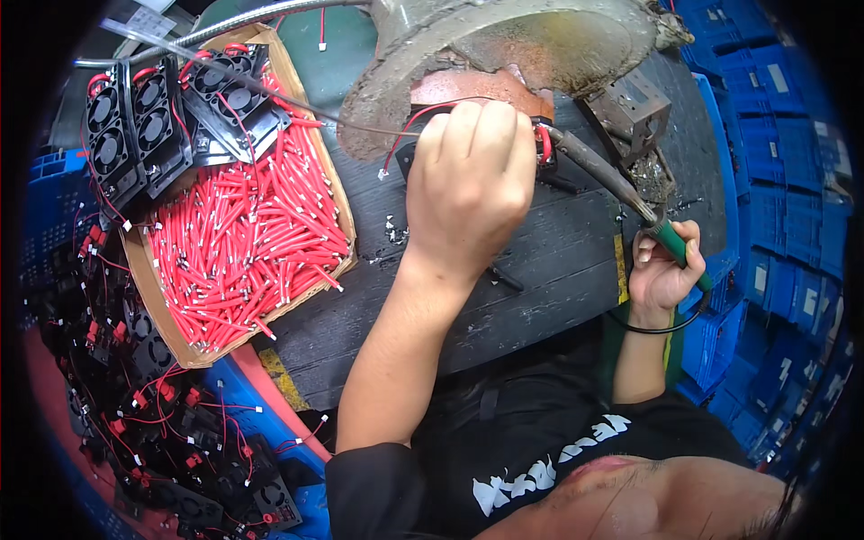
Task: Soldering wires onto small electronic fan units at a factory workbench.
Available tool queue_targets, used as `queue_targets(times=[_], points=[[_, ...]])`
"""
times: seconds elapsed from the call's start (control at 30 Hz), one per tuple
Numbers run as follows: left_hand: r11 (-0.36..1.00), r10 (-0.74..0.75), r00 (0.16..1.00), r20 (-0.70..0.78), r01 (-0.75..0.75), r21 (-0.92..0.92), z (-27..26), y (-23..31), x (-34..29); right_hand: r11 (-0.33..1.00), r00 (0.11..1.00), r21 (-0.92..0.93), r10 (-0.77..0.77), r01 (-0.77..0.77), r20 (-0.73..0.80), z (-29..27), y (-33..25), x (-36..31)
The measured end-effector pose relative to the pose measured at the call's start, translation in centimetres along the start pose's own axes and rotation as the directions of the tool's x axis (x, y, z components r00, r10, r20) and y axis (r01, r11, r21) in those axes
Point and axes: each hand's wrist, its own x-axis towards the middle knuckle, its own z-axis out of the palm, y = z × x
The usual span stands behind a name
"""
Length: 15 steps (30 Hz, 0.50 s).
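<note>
My right hand [668,274] is wrapped round the green handle of a soldering iron [673,241]. The iron's long dark shaft slants up and left to a black fan unit [551,166] with a looped red wire [544,144]. My left hand [470,175] is closed over that unit and hides most of it, the iron's tip included. A thin solder wire [346,122] runs from the upper left into the left hand's fingers. A thin red lead with a white connector [382,174] sticks out beside that hand.
A cardboard box [349,229] of short red wires [243,243] stands left, with black fan units [157,126] on its far end. More fan units [180,432] fill a blue crate lower left. A dirty exhaust hood [504,36] hangs over the dark bench. A metal iron stand [634,108] and blue bins [783,198] are right.
</note>
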Motion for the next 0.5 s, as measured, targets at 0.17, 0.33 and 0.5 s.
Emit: queue_targets(times=[0.17,0.33,0.5], points=[[1.0,-0.01,0.996,-0.087,0.008,-0.029,-0.8,-0.1,0.7,0.99,0.999,0.136,0.015,-0.02,0.033,-0.6,0.0,0.1],[0.981,-0.119,0.991,-0.064,0.107,-0.162,-2.9,1.2,2.0,0.973,0.995,0.226,0.034,-0.055,0.093,-1.7,0.2,0.2],[0.724,-0.481,0.733,0.481,0.641,-0.254,-8.4,2.2,2.9,0.972,0.995,0.23,0.028,-0.049,0.097,-2.5,0.5,0.3]])
